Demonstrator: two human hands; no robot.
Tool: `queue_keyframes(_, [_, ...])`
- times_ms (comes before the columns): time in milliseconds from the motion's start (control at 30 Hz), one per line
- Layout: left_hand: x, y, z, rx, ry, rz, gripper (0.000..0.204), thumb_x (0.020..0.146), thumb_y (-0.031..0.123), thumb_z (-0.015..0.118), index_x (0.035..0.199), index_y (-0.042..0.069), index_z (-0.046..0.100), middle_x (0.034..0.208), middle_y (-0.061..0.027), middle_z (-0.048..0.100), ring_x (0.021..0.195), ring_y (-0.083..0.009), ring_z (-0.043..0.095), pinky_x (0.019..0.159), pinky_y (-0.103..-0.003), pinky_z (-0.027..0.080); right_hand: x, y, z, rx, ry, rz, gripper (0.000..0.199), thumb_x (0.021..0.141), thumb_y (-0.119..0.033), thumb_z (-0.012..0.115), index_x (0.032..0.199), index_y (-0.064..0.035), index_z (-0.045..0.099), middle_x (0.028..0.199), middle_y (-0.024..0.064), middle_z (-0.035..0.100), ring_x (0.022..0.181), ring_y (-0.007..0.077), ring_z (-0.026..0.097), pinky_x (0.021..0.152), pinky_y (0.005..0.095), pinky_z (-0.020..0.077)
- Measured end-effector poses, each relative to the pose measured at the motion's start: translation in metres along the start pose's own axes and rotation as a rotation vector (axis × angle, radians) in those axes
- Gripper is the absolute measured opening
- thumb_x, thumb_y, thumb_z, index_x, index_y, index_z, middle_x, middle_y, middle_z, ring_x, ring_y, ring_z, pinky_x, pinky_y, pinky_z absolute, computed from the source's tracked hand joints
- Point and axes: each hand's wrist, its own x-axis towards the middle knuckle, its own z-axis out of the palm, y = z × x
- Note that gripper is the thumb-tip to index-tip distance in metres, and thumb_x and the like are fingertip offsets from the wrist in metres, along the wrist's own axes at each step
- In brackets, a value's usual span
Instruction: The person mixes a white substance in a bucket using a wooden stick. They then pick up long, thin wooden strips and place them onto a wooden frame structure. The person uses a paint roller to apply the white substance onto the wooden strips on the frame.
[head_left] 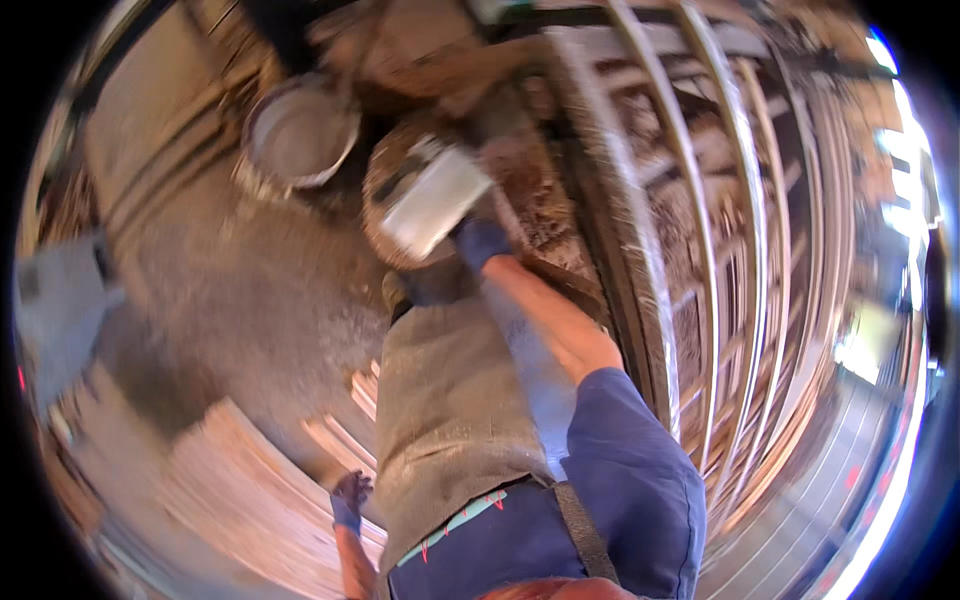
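Trowel (432,200) in gloved right hand (478,242)

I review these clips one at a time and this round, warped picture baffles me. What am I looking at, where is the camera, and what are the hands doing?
The camera sits on a person's head and looks down through a fisheye lens, so straight edges curve and motion blurs the view. No machine is here, only two gloved hands. The right hand, in a dark blue glove, reaches forward and grips a pale grey, boxy object; blur hides what it is. The left hand, also gloved, hangs low beside stacked pale boards and holds nothing. A brownish apron covers the body. On the ground ahead stands a round metal bucket. A frame of pale bars runs along the right.
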Motion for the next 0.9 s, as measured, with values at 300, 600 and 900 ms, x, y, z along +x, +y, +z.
queue_keyframes(300, [0.027, 0.089, -0.036, 0.137, -0.027, 0.043, 0.041, 0.094, 0.036, 0.056, 0.120, 0.005, 0.057, 0.096, -0.0122, 0.067, 0.078, -0.0241, 0.065, 0.072, -0.037, 0.053, 0.003, 0.015, 0.021, 0.209, 0.120, 0.078, 0.028, 0.088, -0.030, 0.050, 0.095, -0.0116, 0.070, 0.096, 0.0192, 0.069, 0.088, 0.0371, 0.067, 0.074, 0.0482, 0.0518])
queue_keyframes(600, [0.058, 0.119, 0.026, 0.513, -0.287, 0.231, 0.032, 0.095, 0.034, 0.055, 0.114, 0.008, 0.061, 0.091, -0.0070, 0.070, 0.071, -0.0190, 0.064, 0.058, -0.036, 0.048, -0.190, 0.026, -0.111, 0.248, 0.113, -0.077, 0.029, 0.085, -0.032, 0.054, 0.092, -0.0105, 0.071, 0.095, 0.0171, 0.070, 0.084, 0.0364, 0.067, 0.073, 0.0462, 0.0530])
queue_keyframes(900, [0.013, 0.160, 0.326, 0.597, -0.656, 0.357, 0.039, 0.095, 0.030, 0.054, 0.126, 0.008, 0.055, 0.117, -0.0115, 0.061, 0.100, -0.0261, 0.061, 0.084, -0.042, 0.051, -0.559, 0.151, -0.059, 0.454, 0.086, 0.123, 0.037, 0.079, -0.037, 0.060, 0.092, -0.0054, 0.072, 0.096, 0.0172, 0.070, 0.090, 0.0368, 0.067, 0.077, 0.0461, 0.0522])
